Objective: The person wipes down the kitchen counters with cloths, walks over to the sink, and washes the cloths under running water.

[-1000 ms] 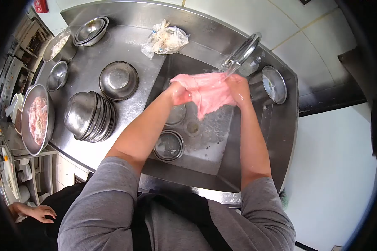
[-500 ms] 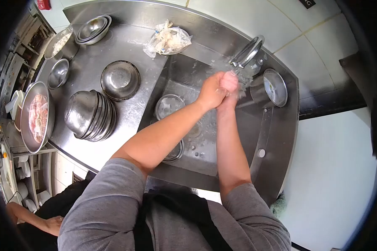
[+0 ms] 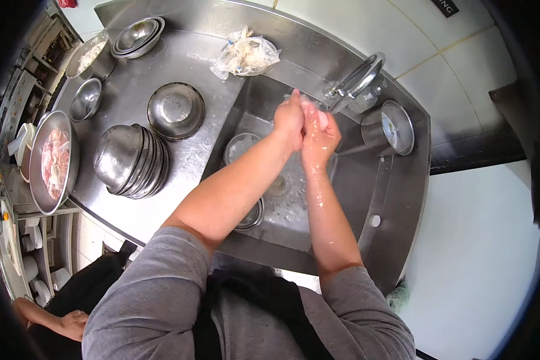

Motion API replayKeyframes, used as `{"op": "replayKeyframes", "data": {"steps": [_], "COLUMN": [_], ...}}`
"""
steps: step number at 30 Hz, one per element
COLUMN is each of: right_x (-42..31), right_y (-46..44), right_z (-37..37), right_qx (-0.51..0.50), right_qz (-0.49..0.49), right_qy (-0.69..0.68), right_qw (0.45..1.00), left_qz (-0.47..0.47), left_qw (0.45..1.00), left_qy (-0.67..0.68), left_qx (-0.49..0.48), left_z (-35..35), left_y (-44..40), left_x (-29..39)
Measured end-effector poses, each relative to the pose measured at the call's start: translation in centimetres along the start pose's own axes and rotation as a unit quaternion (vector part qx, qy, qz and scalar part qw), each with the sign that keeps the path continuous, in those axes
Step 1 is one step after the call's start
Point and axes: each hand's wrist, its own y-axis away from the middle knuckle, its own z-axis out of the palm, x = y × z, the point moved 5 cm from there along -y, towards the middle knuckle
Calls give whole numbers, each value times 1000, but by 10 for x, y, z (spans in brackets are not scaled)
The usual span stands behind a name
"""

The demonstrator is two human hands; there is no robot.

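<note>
My left hand (image 3: 289, 123) and my right hand (image 3: 320, 137) are pressed together over the sink (image 3: 372, 198), just left of the faucet spout (image 3: 363, 75). Between them shows something pink and wet; I cannot tell whether it is a held piece or only my fingers. The left thumb points up, while the right fingers curl inward. Water glistens along my right wrist and forearm. Below my hands, a round metal dish (image 3: 244, 147) lies in the sink, partly behind my left forearm, and another metal bowl (image 3: 252, 215) sits lower down.
Stacked metal bowls (image 3: 129, 162) and an upturned bowl (image 3: 176, 111) stand on the left counter. A bowl of pink meat (image 3: 55, 163) is at its edge. A plastic bag (image 3: 246, 54) lies behind the sink; a metal pot (image 3: 396, 127) stands right. Another person's hand (image 3: 73, 324) is lower left.
My hands have moved slightly left, away from under the faucet, and turned from a tight clasp to palms pressed together. The splash around them has shrunk.
</note>
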Motion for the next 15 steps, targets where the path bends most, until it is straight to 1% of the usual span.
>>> {"op": "replayKeyframes", "data": {"steps": [1, 2, 3, 4, 5, 6, 7, 8, 9, 10, 11, 12, 13, 14, 15], "right_x": [-2, -3, 1, -3, -3, -9, -15, -17, -21, -30, -41, -46, -45, -42, -38], "right_y": [-8, -13, -16, -16, -17, -17, -18, -18, -15, -14, -10, -5, -2, -3, -3], "right_z": [-5, -8, -5, -8, -6, 1, -1, -1, 0, 0, 5, 9, 10, 7, 9], "right_qx": [3, 9, 18, 22, -29, -81, -81, -112, -142, -142, -199, -255, -289, -287, -343], "right_qz": [-12, -23, 22, 23, 65, 108, 108, 135, 162, 162, 174, 187, 208, 210, 185], "right_qy": [15, 32, -86, -85, -141, -196, -196, -218, -239, -239, -212, -184, -179, -178, -103], "right_qw": [1000, 999, 996, 996, 987, 971, 971, 960, 947, 947, 941, 931, 917, 917, 915], "left_qz": [26, 26, 46, 67, 64, 162, 257, 257, 156, 54, -69, -70, -120, -168, -174], "left_qw": [999, 999, 997, 994, 994, 976, 940, 940, 965, 975, 945, 946, 923, 892, 896], "left_qy": [19, 17, 12, 7, 5, -76, -155, -156, -87, -16, 19, 19, -44, -107, -160], "left_qx": [-19, -19, -52, -87, -88, -127, -164, -163, -191, -217, -318, -317, -363, -406, -376], "left_z": [-3, -5, -6, -5, -7, -4, 0, -5, -5, -7, -15, -23, -27, -30, -28], "left_y": [1, 4, 9, 14, 19, 27, 39, 46, 60, 67, 61, 61, 67, 72, 76], "left_x": [1, 0, 0, -1, -5, 2, 7, 5, 2, -1, -8, -1, -3, -6, -1]}}
